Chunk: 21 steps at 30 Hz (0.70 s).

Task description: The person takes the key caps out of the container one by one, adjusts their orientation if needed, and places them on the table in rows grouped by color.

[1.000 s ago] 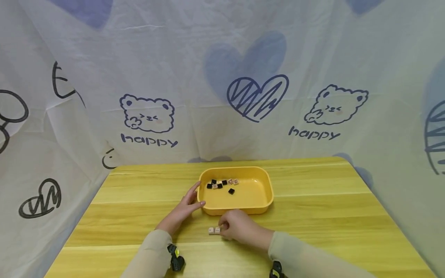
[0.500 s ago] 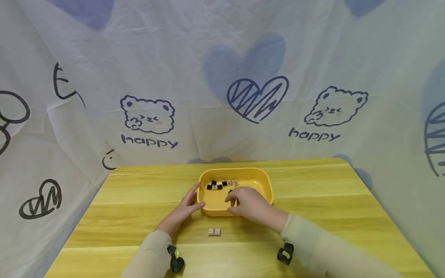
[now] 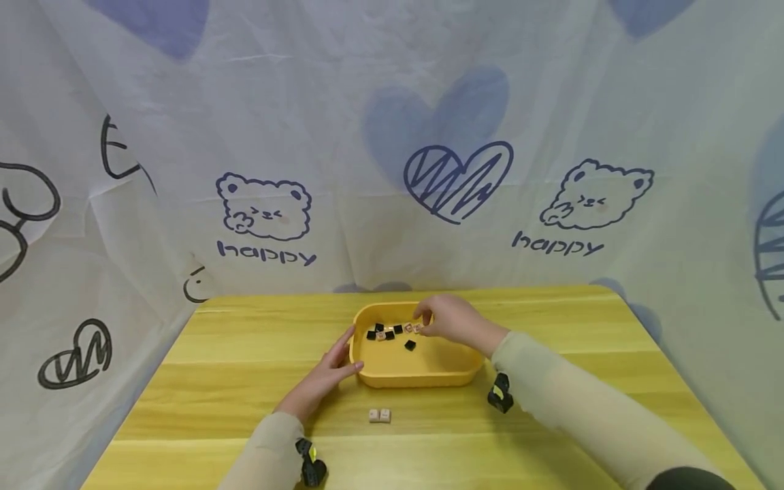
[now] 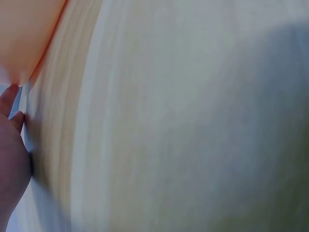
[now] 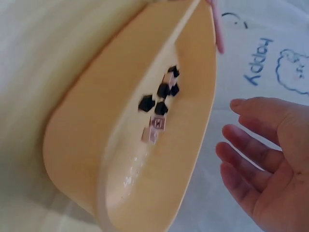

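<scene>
The yellow plastic tray holds several small keycaps, black ones like the lone keycap and pale ones with dark print. My left hand touches the tray's left end, fingers along the outer wall and thumb at the front corner. Over the tray's back part is my right hand, beside the pale keycaps. In the right wrist view its fingers are loosely bent, with nothing between them. Two pale keycaps stand side by side on the table in front of the tray.
The yellow wood-grain table extends to both sides of the tray. Behind it hangs a white cloth printed with hearts and bears. Each forearm wears a black wrist camera, such as the right one.
My right hand has moved from the two pale keycaps on the table, up and over the front rim to the tray's back part. My left hand has stayed at the tray's left end.
</scene>
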Each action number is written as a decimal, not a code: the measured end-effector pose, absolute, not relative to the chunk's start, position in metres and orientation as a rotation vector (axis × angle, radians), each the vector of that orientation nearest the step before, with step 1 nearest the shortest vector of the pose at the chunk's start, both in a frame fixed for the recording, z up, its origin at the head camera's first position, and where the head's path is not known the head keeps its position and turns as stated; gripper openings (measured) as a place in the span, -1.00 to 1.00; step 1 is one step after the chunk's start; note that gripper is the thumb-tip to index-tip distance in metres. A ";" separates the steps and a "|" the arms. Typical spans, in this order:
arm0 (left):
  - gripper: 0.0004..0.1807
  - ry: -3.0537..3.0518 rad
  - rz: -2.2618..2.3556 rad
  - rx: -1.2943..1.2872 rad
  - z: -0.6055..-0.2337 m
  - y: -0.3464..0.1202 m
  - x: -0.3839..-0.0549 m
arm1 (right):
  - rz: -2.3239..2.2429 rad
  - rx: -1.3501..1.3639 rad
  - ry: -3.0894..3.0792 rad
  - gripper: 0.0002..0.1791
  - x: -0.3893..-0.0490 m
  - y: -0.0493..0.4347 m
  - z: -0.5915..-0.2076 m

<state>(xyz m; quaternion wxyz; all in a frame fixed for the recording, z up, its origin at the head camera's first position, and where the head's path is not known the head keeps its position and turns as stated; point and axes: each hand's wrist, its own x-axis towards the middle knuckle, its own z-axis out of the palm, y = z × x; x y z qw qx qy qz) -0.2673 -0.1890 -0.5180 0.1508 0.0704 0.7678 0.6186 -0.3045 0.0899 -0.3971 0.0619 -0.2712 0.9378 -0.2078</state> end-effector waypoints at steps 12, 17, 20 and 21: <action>-0.14 2.214 1.782 0.223 -0.520 -0.188 -0.264 | -0.460 -0.860 2.652 -0.69 -0.343 0.081 -0.411; -0.11 2.241 1.761 0.231 -0.523 -0.188 -0.266 | -0.403 -0.868 2.584 -0.68 -0.352 0.077 -0.420; -0.10 2.269 1.744 0.242 -0.525 -0.190 -0.268 | -0.356 -0.896 2.569 -0.68 -0.356 0.075 -0.425; -0.11 2.277 1.740 0.247 -0.525 -0.191 -0.269 | -0.337 -0.909 2.564 -0.68 -0.358 0.074 -0.426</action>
